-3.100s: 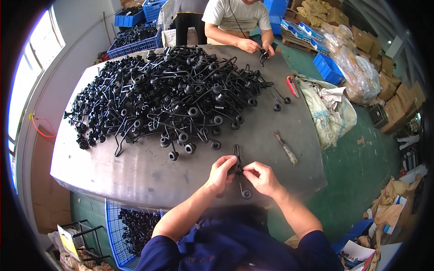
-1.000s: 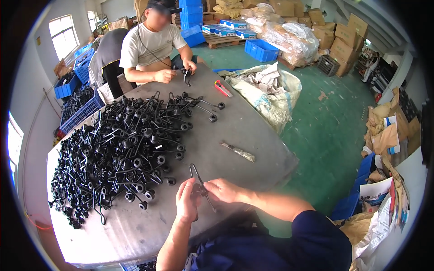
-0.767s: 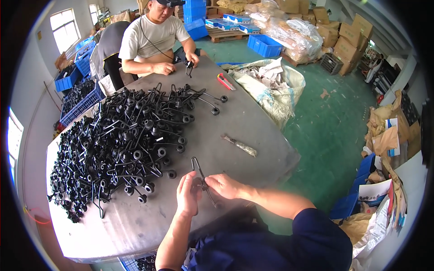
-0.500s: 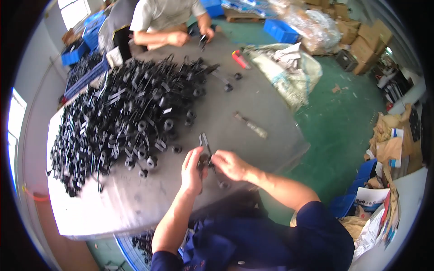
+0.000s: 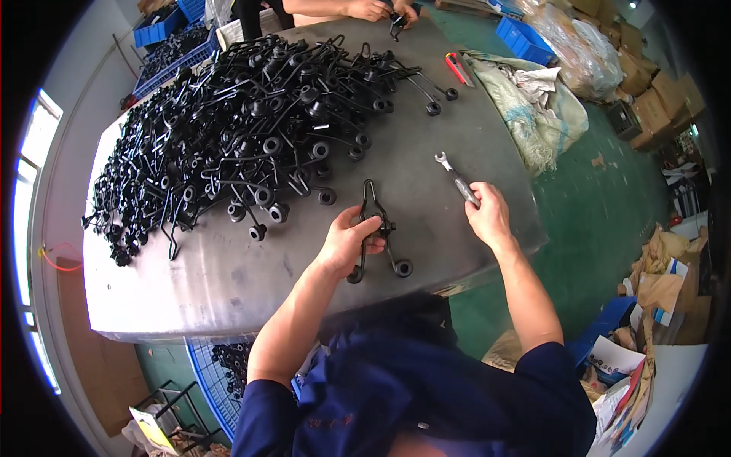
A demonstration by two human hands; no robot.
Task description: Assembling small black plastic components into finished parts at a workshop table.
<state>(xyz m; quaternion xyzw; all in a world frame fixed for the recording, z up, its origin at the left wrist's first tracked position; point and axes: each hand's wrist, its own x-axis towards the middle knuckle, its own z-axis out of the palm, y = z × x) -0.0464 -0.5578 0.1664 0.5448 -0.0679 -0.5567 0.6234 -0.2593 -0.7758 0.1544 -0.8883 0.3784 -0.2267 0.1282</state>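
My left hand (image 5: 346, 245) is closed around the middle of a black bent-rod bracket (image 5: 370, 198), with round rubber bushings at its lower ends, held just over the metal table (image 5: 426, 221). Closed on the handle of a wrench (image 5: 455, 180), my right hand (image 5: 489, 216) is at the table's right side. The wrench's open jaw points away from me, up and left. To the left of both hands lies a large heap of similar black brackets (image 5: 251, 129), with a few loose ones at its right edge.
At the far edge, another person's hands (image 5: 371, 10) hold a black part. A red utility knife (image 5: 459, 69) lies near the right edge, beside a white woven sack (image 5: 525, 114). A blue crate (image 5: 525, 42) stands beyond, and a blue basket (image 5: 207, 381) sits below the table.
My right hand has left the bracket and moved right, where it now grips the wrench that was lying on the table. The left hand still holds the bracket. The view has shifted.
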